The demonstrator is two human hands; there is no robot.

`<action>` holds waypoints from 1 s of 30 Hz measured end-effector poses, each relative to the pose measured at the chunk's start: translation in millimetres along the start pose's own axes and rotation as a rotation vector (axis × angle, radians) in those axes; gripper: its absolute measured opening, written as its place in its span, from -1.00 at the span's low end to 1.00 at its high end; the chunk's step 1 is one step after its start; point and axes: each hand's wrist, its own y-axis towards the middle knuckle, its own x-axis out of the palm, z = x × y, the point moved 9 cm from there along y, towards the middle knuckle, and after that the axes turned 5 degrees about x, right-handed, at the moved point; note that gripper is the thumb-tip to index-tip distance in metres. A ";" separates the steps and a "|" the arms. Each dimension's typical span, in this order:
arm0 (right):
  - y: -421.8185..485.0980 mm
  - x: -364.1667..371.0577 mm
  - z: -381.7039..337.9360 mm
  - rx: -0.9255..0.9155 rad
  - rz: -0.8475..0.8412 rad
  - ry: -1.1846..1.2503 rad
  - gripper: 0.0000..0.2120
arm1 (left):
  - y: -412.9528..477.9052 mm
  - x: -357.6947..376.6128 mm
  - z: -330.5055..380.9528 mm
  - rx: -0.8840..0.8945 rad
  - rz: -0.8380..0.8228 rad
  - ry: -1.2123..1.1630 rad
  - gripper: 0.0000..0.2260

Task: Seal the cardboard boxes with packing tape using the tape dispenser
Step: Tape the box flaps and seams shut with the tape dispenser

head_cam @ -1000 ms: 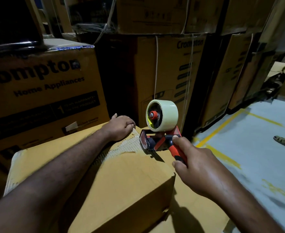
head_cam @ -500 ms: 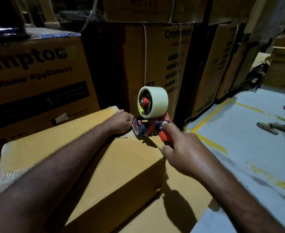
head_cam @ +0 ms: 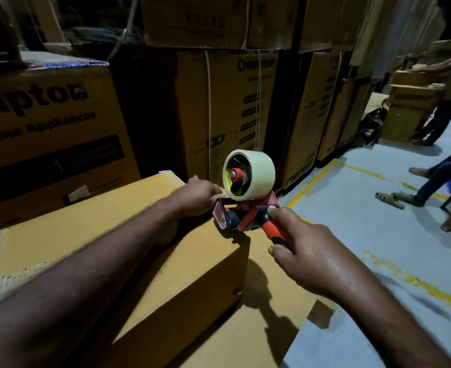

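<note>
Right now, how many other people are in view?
2: a standing person at far right by stacked cartons; a seated person below, mostly cut off. Others may be hidden.

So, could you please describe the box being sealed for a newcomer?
Before the wall of printed Crompton cartons sits a low foreground stack. The top box lies under the left hand and red tape dispenser; unlike the cartons behind, it shows no print.

Matt cardboard box (head_cam: 91, 235) (glossy tape (head_cam: 258, 172))

- In the upper left I read "mpton" and "Home Appliances" on the big carton (head_cam: 46, 123), plus a "1" in its black band.
- At centre top I read "Crompton" on the strapped carton (head_cam: 227, 107).
</note>
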 end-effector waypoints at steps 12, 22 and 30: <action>2.8 4.2 18.3 -0.054 -0.028 0.091 -0.46 | -9.1 16.2 4.0 -0.127 -0.059 0.079 -0.79; -34.2 4.5 63.4 -0.031 -0.067 0.147 -0.44 | -11.1 10.2 22.5 -0.172 -0.042 0.046 -0.56; -32.1 19.5 76.8 -0.075 -0.080 0.244 -0.43 | -25.5 39.9 26.9 -0.118 -0.014 -0.075 -0.83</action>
